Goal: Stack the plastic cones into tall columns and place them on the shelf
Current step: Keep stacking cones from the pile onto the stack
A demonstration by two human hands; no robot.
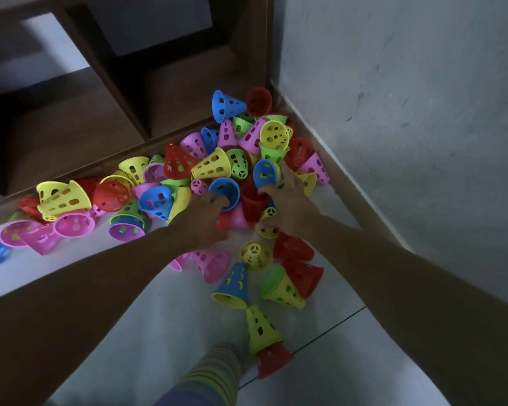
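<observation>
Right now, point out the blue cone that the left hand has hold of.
It is the blue cone at the pile's centre, mouth facing up, with the left hand fingers hooked over its rim. The other blue cones lie untouched by that hand.

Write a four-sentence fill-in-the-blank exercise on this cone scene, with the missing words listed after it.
1. The left hand grips a cone whose colour is ____.
2. The cone pile lies on the floor in front of a dark wooden ____.
3. The right hand reaches into the pile beside a grey ____.
4. At the bottom edge, a long stack of nested cones lies across the ____.

Missing words: blue; shelf; wall; floor.
</observation>
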